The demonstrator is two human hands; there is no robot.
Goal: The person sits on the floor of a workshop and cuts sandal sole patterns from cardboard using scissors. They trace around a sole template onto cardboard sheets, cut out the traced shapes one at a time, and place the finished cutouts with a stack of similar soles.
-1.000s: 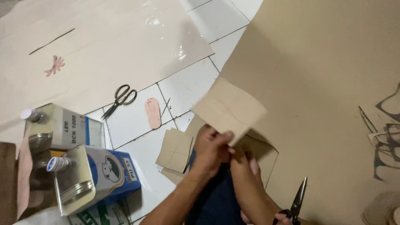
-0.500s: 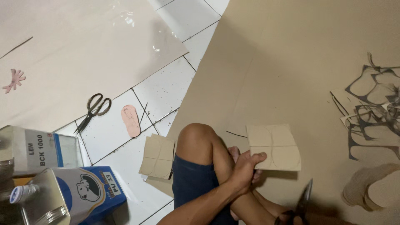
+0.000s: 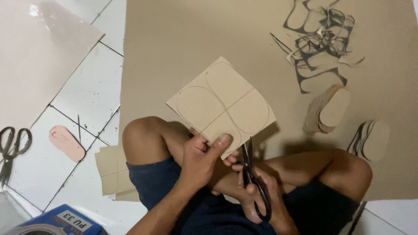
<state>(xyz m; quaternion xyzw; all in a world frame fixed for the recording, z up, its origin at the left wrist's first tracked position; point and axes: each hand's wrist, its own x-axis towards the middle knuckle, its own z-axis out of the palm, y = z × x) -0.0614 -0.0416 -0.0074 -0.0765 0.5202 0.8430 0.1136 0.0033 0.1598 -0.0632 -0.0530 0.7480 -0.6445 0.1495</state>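
A: Start with the biggest thing.

B: A large tan sheet (image 3: 183,39) covers most of the tiled floor (image 3: 87,95). A second ago the view sat over the pale glossy sheet (image 3: 35,65) at left; now it has swung right, so the tan sheet fills the frame.

A: And on it?

B: At upper right, a tangle of cut-out offcuts (image 3: 318,39), with a stack of sole-shaped pieces (image 3: 331,109) below it and another stack (image 3: 374,139) further right.

A: The piece being worked?

B: The marked card square (image 3: 222,106), with oval outlines drawn on it. Half a second ago it lay low by the knee; now it is lifted and tilted over the lap. The left hand (image 3: 202,161) is clamped on its lower corner, thumb on top.

A: The other hand?

B: The right hand (image 3: 261,196) is closed through the handles of black scissors (image 3: 252,174), blades slightly apart, tips touching the card's lower edge. I judge cutting is about to begin.

A: Small things?

B: A pink sole shape (image 3: 67,142), spare scissors (image 3: 11,148) and another marked card (image 3: 114,169) on the floor at left.
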